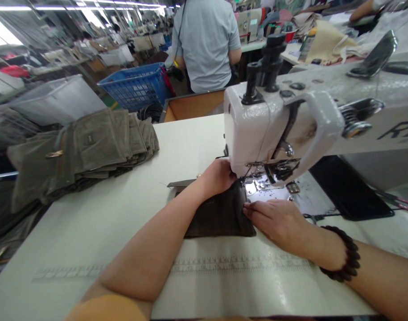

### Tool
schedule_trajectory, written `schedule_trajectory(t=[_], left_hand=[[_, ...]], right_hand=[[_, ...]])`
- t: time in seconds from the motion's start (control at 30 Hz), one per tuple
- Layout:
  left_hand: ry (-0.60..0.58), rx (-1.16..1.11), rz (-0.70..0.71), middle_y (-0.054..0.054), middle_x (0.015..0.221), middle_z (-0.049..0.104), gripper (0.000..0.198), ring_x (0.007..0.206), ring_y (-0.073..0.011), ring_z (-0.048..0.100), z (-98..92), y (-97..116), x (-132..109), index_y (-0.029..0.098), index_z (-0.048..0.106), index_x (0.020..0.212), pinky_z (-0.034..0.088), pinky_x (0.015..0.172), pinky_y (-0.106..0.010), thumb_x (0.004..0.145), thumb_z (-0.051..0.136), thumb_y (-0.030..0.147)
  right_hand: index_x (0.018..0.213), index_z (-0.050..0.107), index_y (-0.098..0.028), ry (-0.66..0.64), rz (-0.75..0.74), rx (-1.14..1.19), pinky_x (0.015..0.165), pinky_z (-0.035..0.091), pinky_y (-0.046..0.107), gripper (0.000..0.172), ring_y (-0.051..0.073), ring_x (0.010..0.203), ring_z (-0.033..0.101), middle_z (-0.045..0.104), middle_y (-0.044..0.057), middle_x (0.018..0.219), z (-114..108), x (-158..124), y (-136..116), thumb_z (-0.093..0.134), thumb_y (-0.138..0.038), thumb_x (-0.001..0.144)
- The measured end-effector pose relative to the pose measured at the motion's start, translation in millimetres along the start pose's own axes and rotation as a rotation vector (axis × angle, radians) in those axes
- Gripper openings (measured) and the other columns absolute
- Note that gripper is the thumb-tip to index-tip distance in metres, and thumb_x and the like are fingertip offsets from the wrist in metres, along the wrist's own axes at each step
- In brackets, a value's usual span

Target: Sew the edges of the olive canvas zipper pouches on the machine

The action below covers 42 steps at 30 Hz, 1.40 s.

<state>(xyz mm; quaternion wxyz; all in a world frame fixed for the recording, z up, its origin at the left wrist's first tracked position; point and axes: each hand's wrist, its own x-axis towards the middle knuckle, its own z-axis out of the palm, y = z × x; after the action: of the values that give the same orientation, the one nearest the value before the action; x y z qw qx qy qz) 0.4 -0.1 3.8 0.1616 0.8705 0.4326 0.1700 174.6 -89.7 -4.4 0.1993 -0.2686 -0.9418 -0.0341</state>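
Observation:
A dark brown fabric piece (220,216) lies on the white table (130,209) under the head of a white sewing machine (290,120). My left hand (219,177) rests on the far edge of the fabric, right beside the needle area, with its fingers curled on the cloth. My right hand (277,220) lies flat at the fabric's right edge, fingertips pressing on it. A dark bead bracelet (346,258) circles my right wrist.
A stack of folded olive-grey fabric pieces (86,149) sits at the table's left. Behind it stand a clear plastic bin (56,100) and a blue basket (137,84). A person in a light grey shirt (207,42) works with their back to me. A printed ruler (224,265) runs along the table's front.

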Motion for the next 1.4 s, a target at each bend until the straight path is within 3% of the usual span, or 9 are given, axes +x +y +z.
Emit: schedule_trajectory(t=[0.27,0.5,0.67,0.77,0.9,1.03,1.2,1.3,1.4], left_hand=[[0.034,0.006,0.072,-0.008,0.091,0.067,0.023,0.087,-0.0206,0.062,7.2,-13.2,6.0,0.012,0.065,0.087,0.049,0.075,-0.025,0.074,0.047,0.008],[0.015,0.083,0.052,-0.007,0.09,0.066,0.026,0.082,-0.0168,0.061,9.3,-16.7,8.3,0.012,0.063,0.094,0.049,0.072,-0.023,0.078,0.044,0.006],[-0.024,0.21,0.016,-0.013,0.098,0.062,0.019,0.094,-0.0259,0.056,-15.7,10.2,-16.6,0.009,0.062,0.094,0.046,0.084,-0.038,0.077,0.055,0.014],[-0.113,0.253,0.163,-0.015,0.098,0.062,0.033,0.095,-0.0277,0.055,-24.2,36.4,-46.7,0.006,0.062,0.094,0.046,0.086,-0.04,0.072,0.065,0.03],[0.002,0.199,0.307,-0.012,0.097,0.062,0.029,0.089,-0.0222,0.058,-10.0,51.6,-78.7,0.007,0.058,0.098,0.05,0.082,-0.035,0.075,0.062,0.025],[0.105,0.034,0.253,-0.01,0.096,0.062,0.022,0.087,-0.0178,0.058,4.2,44.4,-87.9,0.011,0.058,0.098,0.051,0.08,-0.032,0.081,0.044,0.014],[0.212,-0.043,0.181,-0.009,0.085,0.061,0.023,0.081,-0.0165,0.058,3.1,43.0,-83.4,0.011,0.057,0.09,0.052,0.076,-0.031,0.08,0.036,0.009],[0.217,-0.018,0.145,-0.01,0.086,0.06,0.018,0.084,-0.0179,0.057,2.1,46.3,-81.4,0.011,0.055,0.09,0.051,0.077,-0.032,0.084,0.039,0.015],[0.156,0.069,0.248,-0.013,0.095,0.059,0.028,0.089,-0.0227,0.056,4.2,46.4,-82.8,0.008,0.054,0.097,0.049,0.082,-0.039,0.081,0.051,0.031]], right_hand=[[0.086,0.061,-0.012,-0.037,0.125,-0.02,0.045,0.031,0.027,0.02,0.013,0.056,0.051,0.06,0.005,0.074,1.2,6.7,7.1,0.041,-0.011,0.083],[0.086,0.062,-0.014,-0.065,0.18,-0.075,0.043,0.027,0.028,0.015,0.014,0.052,0.051,0.061,0.002,0.072,1.4,9.8,7.8,0.052,-0.009,0.076],[0.093,0.061,-0.012,-0.041,0.124,-0.039,0.049,0.033,0.026,0.017,0.015,0.062,0.054,0.063,0.005,0.083,-2.0,5.2,10.0,0.048,-0.014,0.082],[0.093,0.059,-0.013,-0.019,0.128,-0.012,0.052,0.035,0.025,0.019,0.014,0.065,0.054,0.062,0.006,0.086,-6.5,1.6,12.1,0.043,-0.019,0.087],[0.08,0.058,-0.014,-0.034,0.096,-0.025,0.054,0.033,0.025,0.022,0.013,0.064,0.051,0.059,0.005,0.078,-13.6,-3.4,14.2,0.04,-0.023,0.089],[0.075,0.056,-0.016,-0.053,-0.035,-0.054,0.054,0.031,0.027,0.019,0.013,0.06,0.045,0.055,0.003,0.072,-18.9,-7.5,10.8,0.041,-0.018,0.088],[0.088,0.058,-0.012,0.018,-0.133,-0.132,0.049,0.027,0.029,0.024,0.013,0.054,0.04,0.052,0.003,0.066,-21.2,-4.9,1.2,0.034,-0.011,0.088],[0.073,0.058,-0.014,0.063,-0.093,-0.108,0.048,0.025,0.029,0.026,0.013,0.053,0.039,0.05,0.002,0.061,-17.3,-2.3,-3.4,0.036,-0.011,0.087],[0.063,0.053,-0.015,0.071,0.024,-0.03,0.048,0.023,0.029,0.027,0.012,0.051,0.039,0.047,0.001,0.057,-9.6,-2.0,-6.7,0.039,-0.015,0.087]])
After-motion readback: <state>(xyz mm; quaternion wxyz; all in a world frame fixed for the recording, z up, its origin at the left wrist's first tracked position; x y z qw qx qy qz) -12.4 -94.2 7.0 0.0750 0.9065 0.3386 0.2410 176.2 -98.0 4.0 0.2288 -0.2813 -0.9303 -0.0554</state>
